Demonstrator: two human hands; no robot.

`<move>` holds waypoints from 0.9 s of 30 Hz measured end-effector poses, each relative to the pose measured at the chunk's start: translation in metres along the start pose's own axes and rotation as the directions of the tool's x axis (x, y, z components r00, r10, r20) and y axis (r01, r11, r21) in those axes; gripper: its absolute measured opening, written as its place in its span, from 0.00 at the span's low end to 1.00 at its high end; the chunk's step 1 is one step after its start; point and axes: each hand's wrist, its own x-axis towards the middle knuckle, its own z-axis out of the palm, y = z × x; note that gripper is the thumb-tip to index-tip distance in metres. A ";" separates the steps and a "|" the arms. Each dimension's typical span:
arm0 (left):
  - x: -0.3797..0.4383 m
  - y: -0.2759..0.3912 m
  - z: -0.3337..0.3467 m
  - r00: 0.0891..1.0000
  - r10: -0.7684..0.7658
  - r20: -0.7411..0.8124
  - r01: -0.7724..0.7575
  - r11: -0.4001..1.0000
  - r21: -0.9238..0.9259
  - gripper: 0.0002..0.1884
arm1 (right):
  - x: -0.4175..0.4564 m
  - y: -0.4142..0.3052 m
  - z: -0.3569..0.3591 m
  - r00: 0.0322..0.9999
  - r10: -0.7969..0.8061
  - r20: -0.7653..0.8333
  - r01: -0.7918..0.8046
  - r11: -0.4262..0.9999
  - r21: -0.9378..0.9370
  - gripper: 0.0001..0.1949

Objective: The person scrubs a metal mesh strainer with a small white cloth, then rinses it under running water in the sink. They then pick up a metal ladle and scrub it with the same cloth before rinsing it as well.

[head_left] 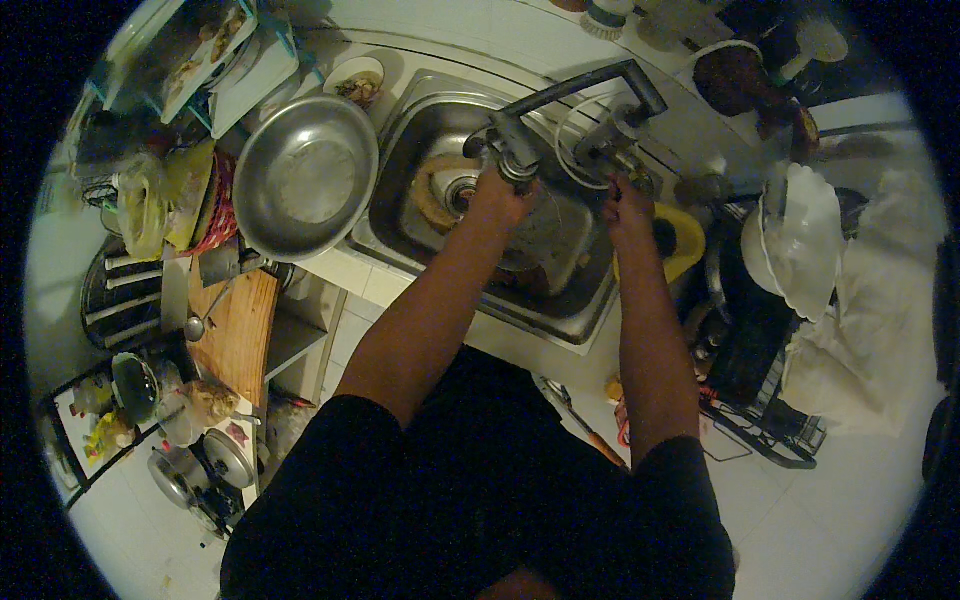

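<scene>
My left hand (511, 196) is over the stainless steel sink (397, 172), directly beneath the spout end of a dark metal faucet (570, 88). The spout covers part of it, so what its fingers hold is hidden. By the faucet's base and the sink's right rim, my right hand (628, 206) has its fingers curled close to the fittings; whether they grip something is unclear. A pale ring-shaped loop (559, 142) stands beside the faucet. In the basin, a brownish curved thing (429, 196) lies around the drain (460, 196).
A wide steel bowl (319, 172) rests left of the sink, near a small bowl of scraps (361, 81). Plates (255, 82) stand in a rack at upper left. A yellow container (681, 240) and a white scalloped bowl (806, 240) are at right. A wooden board (236, 322) lies at left.
</scene>
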 end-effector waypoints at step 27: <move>-0.104 -0.007 -0.038 0.988 -0.141 0.058 0.121 0.957 0.264 0.06 | -0.003 -0.010 0.001 0.978 0.189 0.092 -0.202 0.967 0.154 0.05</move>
